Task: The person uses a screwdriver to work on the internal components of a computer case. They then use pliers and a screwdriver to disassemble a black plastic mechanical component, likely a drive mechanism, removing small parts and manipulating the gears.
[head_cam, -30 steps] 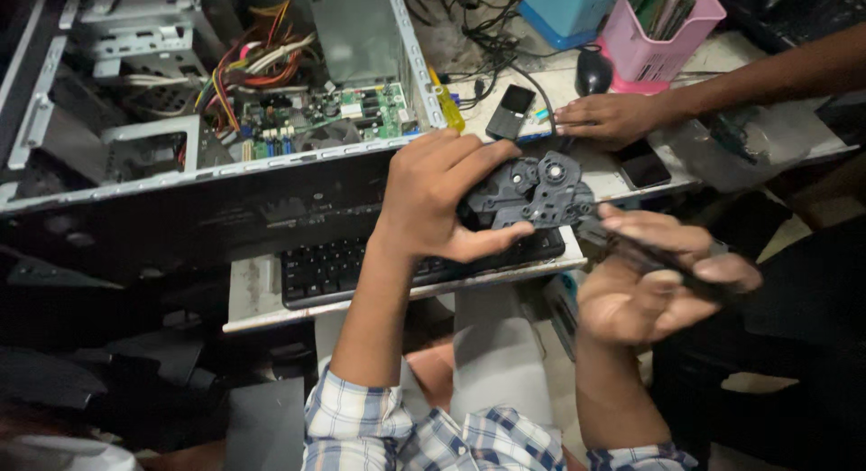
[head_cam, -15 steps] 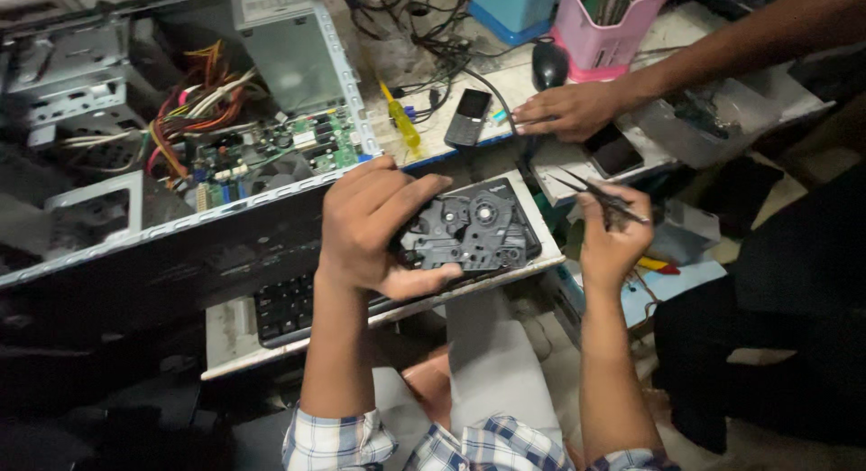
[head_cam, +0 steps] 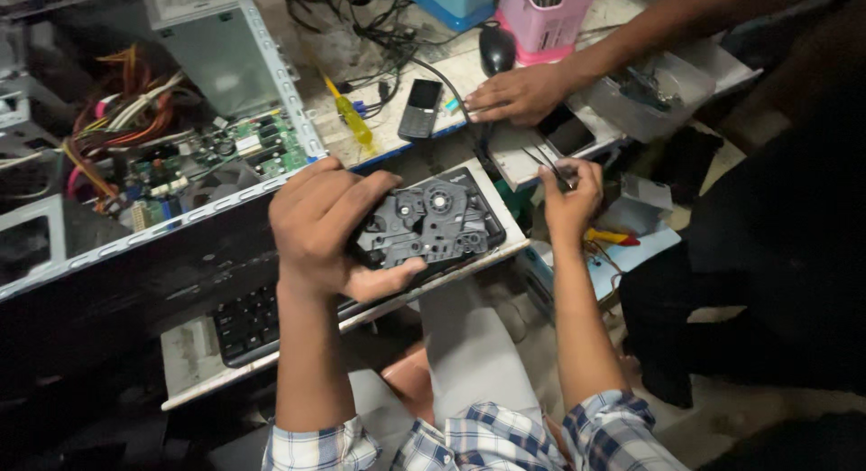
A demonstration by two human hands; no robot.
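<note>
Black plastic mechanism gripped in left hand fingers, right hand fingers pinching tweezers beside it

**Tight workspace, few open lanes**

We see our left hand wrapped over the black drive mechanism, above the keyboard on its pull-out tray. The open computer case walls off the whole left side, wires and boards inside. Our right hand pinches tweezers just beside the mechanism; only a narrow gap between the two. Straight ahead, another person's hand rests on the desk, blocking that route, with a phone, yellow screwdriver, mouse and cables around it. Right side: that person's dark clothing. We find open room only downward, toward our lap.
</note>
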